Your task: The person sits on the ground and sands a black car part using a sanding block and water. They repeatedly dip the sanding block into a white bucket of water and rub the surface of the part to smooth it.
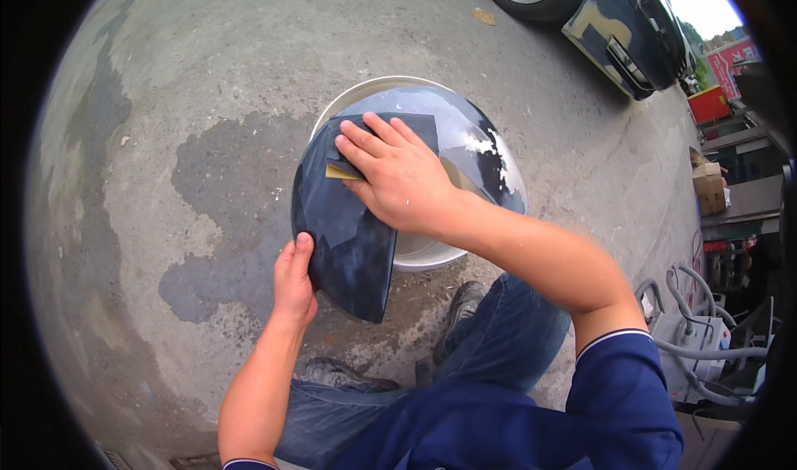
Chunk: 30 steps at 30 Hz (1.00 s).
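Hands apart: left hand (295,281) clamps the near-left edge of the curved dark panel (353,258), propped over a pale basin (430,263); right hand (407,179) flat on a dark sheet (424,129). Likely rubbing down — next stroke calls for even pressure.

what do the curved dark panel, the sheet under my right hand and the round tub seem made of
Curved dark panel: painted plastic or metal, probably; its glossy coating reflects light but hides which.
Sheet: likely abrasive paper, judging by the matt dark grey face and tan underside showing at one edge.
Round tub: pale, smooth-rimmed, maybe plastic; metal isn't ruled out.
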{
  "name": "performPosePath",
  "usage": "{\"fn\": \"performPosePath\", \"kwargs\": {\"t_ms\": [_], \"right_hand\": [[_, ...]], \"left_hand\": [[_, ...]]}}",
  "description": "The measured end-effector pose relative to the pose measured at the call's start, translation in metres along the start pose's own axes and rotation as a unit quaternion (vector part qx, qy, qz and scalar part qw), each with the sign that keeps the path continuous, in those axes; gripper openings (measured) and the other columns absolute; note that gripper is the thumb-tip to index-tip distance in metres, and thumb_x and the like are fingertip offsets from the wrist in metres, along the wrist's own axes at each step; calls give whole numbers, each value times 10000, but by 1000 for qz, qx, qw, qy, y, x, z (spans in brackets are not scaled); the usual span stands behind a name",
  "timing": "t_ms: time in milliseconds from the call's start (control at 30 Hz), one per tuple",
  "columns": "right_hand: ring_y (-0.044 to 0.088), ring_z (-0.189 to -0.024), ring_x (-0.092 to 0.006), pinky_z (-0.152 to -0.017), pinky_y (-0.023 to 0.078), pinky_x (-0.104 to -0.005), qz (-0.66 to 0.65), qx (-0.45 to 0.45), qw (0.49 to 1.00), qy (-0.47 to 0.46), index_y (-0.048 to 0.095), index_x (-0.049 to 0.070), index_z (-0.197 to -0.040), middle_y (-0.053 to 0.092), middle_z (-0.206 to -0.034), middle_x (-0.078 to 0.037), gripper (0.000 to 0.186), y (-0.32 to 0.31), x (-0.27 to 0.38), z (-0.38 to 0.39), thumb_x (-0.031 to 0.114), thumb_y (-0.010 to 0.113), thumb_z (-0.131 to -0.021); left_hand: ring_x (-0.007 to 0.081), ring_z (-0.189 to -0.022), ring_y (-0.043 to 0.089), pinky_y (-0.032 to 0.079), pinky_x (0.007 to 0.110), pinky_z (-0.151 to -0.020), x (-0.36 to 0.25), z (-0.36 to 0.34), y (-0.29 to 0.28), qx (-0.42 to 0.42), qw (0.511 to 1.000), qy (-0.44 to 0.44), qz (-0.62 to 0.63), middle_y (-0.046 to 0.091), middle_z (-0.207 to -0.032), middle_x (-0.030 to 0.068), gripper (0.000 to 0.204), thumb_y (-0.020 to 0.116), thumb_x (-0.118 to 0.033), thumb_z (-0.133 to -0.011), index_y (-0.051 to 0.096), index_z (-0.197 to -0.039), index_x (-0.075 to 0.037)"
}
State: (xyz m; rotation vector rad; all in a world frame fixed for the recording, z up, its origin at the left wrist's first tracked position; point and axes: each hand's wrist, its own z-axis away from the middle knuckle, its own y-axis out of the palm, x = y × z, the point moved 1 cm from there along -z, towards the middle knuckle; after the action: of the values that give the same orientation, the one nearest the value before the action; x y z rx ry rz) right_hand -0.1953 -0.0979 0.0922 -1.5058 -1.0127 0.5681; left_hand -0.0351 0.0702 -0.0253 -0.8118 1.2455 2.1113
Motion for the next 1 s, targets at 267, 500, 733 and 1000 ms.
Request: {"fn": "performPosePath", "kwargs": {"t_ms": [267,500,733,1000], "right_hand": [[482,-1515,-322,-1247,377,-490,-2,27,999,-17,653,62,-1455,603,-1564,-110,473,-11,-24,-20,302,649,-1047],[340,-1616,-290,-1323,274,-513,-52,130,980,-138,590,109,-1536,456,-1693,-51,698,-5,57,88,299,790,-895],[401,-1570,-330,-1294,319,-508,4,7,999,-33,621,68,-1491,523,-1632,-99,595,-21,-19,41,346,726,-976],[369,-1593,-267,-1308,279,-518,-17,100,987,-121,604,121,-1533,490,-1668,-48,645,-26,16,92,381,738,-958]], "left_hand": [[156,-1182,679,514,315,-1059,1,0,2,-10,1000,0,-3,728,-1324,90,441,610,-377,-1135,656,-1348,6],[170,-1194,680,523,348,-1063,-3,4,2,6,1000,-6,6,720,-1338,98,432,547,-366,-1162,662,-1350,5],[224,-1317,629,469,390,-1162,-6,3,0,18,999,-13,-37,660,-1452,135,564,562,-429,-1143,587,-1454,40],[217,-1252,662,499,376,-1113,-9,3,8,-1,1000,-16,-20,692,-1396,132,530,563,-420,-1146,621,-1399,42]]}}
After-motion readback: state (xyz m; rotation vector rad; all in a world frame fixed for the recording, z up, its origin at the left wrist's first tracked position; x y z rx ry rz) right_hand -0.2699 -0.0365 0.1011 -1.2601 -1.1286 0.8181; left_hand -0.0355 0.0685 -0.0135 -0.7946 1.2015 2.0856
